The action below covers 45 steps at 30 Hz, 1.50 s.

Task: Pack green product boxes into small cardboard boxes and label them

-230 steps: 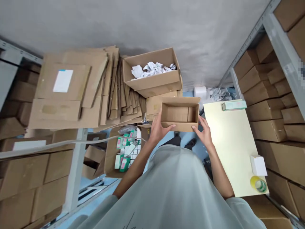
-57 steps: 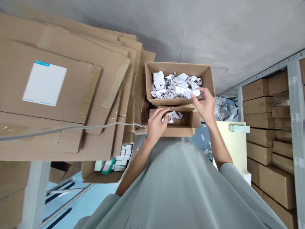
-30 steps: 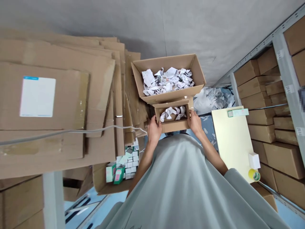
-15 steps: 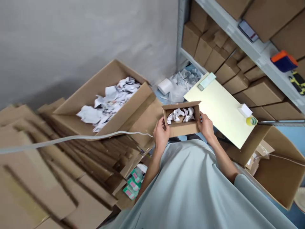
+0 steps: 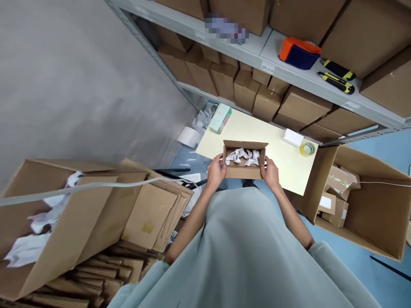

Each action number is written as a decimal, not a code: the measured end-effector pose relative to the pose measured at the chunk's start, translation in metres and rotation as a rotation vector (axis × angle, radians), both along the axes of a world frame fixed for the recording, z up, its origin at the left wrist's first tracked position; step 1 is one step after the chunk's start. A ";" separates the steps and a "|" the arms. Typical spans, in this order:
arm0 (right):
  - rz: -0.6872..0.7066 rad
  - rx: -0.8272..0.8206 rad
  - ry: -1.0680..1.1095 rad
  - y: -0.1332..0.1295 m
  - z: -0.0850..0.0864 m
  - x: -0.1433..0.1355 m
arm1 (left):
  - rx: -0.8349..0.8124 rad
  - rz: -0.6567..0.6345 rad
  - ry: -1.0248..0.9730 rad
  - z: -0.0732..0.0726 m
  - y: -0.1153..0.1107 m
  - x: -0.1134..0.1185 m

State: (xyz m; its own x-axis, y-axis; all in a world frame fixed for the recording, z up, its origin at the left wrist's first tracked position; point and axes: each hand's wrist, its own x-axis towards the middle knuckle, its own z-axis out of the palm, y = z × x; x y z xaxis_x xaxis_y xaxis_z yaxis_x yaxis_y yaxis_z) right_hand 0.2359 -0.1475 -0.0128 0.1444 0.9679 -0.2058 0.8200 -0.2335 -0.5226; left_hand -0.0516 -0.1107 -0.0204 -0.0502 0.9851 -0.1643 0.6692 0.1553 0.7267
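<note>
A small open cardboard box (image 5: pixel 244 172) is held level in front of my body, at the near edge of the pale yellow table (image 5: pixel 257 132). Crumpled white paper (image 5: pixel 237 156) with print on it lies inside the box. My left hand (image 5: pixel 216 173) grips the box's left end, fingers wrapped over its side. At the opposite end my right hand (image 5: pixel 270 172) is closed on the box's right side. The box's flaps stand open; whether anything lies beneath the paper is hidden.
On the table are a green-and-white box (image 5: pixel 220 118), a small white box (image 5: pixel 292 137) and a tape roll (image 5: pixel 308 149). A large carton with parcels (image 5: pixel 379 205) stands right. Left are a carton of crumpled paper (image 5: pixel 69 222) and flattened cardboard (image 5: pixel 150 214). Shelves (image 5: pixel 257 51) hold boxes and cutters (image 5: pixel 337 81).
My view has turned to the right, towards the table and shelves. Both hands still hold the small box, which is now over the table's near edge.
</note>
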 end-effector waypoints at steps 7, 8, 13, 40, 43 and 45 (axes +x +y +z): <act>-0.092 -0.130 0.015 0.021 -0.027 0.032 | -0.084 -0.117 0.043 -0.032 0.061 0.050; -0.111 -0.142 0.018 0.024 -0.028 0.031 | -0.096 -0.129 0.051 -0.036 0.069 0.053; -0.172 -0.192 0.014 0.033 -0.026 0.024 | -0.145 -0.191 0.050 -0.045 0.101 0.053; -0.080 0.078 0.044 0.182 0.069 -0.080 | -0.320 0.098 0.152 -0.076 0.263 -0.023; -0.086 0.073 0.075 0.184 0.067 -0.077 | -0.324 0.053 0.143 -0.065 0.261 -0.030; -0.102 0.091 0.117 0.185 0.069 -0.073 | -0.304 0.000 0.123 -0.051 0.257 -0.035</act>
